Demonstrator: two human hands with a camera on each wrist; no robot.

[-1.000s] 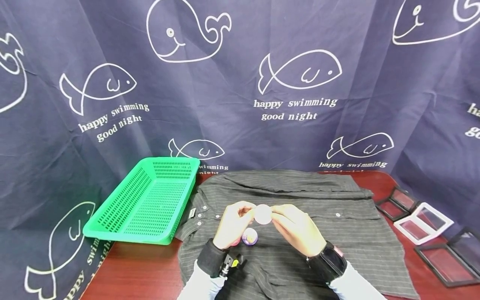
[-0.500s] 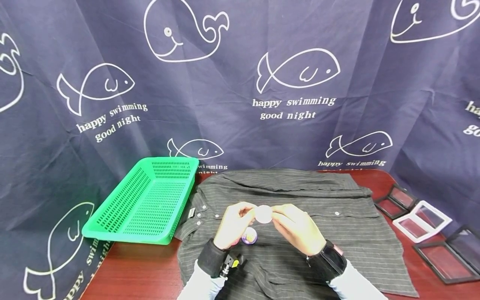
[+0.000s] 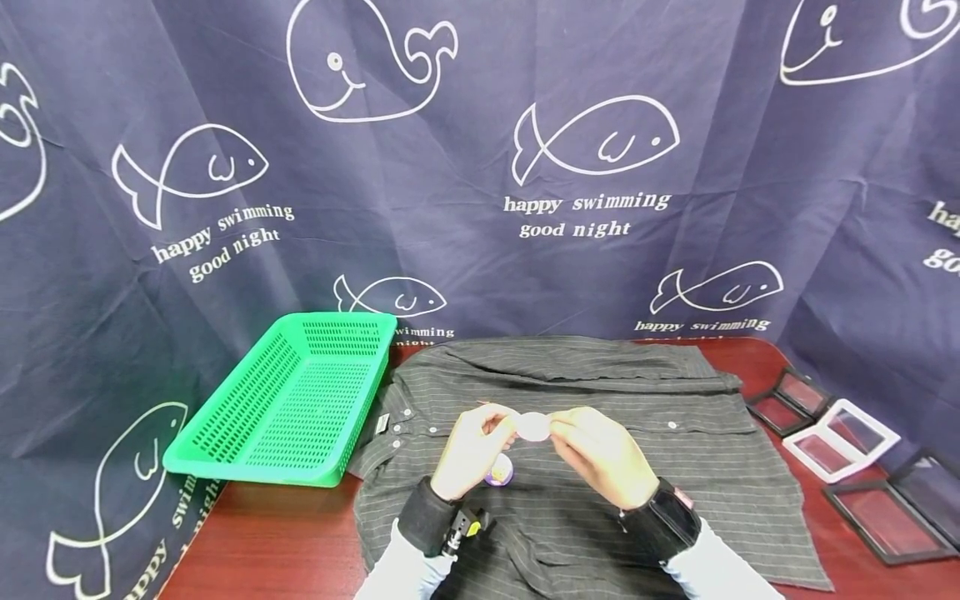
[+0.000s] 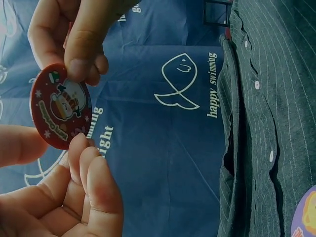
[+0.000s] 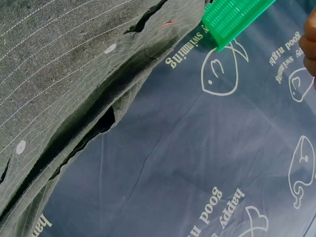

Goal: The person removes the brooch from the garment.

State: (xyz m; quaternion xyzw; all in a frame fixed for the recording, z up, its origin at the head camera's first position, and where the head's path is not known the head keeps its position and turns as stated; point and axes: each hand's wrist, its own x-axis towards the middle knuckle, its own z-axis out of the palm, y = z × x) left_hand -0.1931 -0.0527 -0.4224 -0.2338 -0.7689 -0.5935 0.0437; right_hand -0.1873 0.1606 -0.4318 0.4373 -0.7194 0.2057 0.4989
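A small flat round disc (image 3: 534,427) is held up above the shirt (image 3: 645,467), between both hands. Its pale side faces the head camera. In the left wrist view its other side, a red disc face (image 4: 58,113), carries a cartoon snowman print. My left hand (image 3: 471,448) pinches its left edge with thumb and fingers. The right hand (image 3: 603,454) pinches the opposite edge, its thumb (image 4: 81,54) on the red face. A purple-rimmed round disc (image 3: 498,472) with a yellow print lies on the shirt, partly behind the left hand.
A green slotted basket (image 3: 281,479) stands at the left of the red-brown table (image 3: 288,533). On the right lie a small black hinged frame (image 3: 789,403), a white hinged frame (image 3: 842,440) and a larger black one (image 3: 885,515). A dark blue printed curtain (image 3: 465,167) hangs behind.
The held disc has tipped and looks flatter, shifting slightly right with both hands. The pinkish-red thing that showed under the left hand is now hidden, and the purple disc is more covered.
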